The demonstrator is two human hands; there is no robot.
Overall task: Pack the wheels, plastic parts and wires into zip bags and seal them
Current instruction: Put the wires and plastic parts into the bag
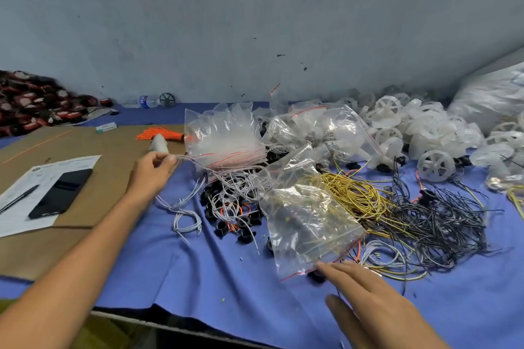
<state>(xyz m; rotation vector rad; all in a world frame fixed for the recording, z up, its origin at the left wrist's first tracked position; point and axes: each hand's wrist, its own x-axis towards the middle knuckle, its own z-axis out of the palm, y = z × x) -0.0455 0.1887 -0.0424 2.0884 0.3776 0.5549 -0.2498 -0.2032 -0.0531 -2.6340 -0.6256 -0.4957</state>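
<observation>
A bunch of thin white wires (226, 187) lies in loose loops on the blue cloth (198, 269), tangled over small black plastic parts (243, 224) with round flanges. The left hand (154, 170) reaches forward on a straight forearm, fingers curled, and pinches several strands of these wires between thumb and fingertips. The strands run nearly taut from the pinch to the heap on its right.

Just right of the heap, a clear, crinkled zip bag (309, 221) with a red stripe along its mouth lies flat over the edge of a mass of stiff yellow wires (357, 195). The right hand (365, 295) is spread palm down, fingers straight and slack, grasping nothing. Its index fingertip reaches the bag's striped near edge, and I cannot tell whether it presses there. Beyond the yellow wires spreads a wider tangle of black wires (442, 218).

Behind the white wires a stack of empty zip bags (224, 136) stands puffed up, glossy and translucent. To the right, milky white spoked wheels (435, 164) are heaped against the pale wall, next to a big, full plastic sack (493, 96).

On the left, a sheet of brown cardboard (107, 156) covers the cloth. On it lie a bundle of orange wires (161, 133) and a printed paper (17, 207) bearing a dark phone (61, 193) and a pen (18, 198). Far left there is a pile of red and black items (34, 105), and a small water bottle (147, 101) lies by the wall.
</observation>
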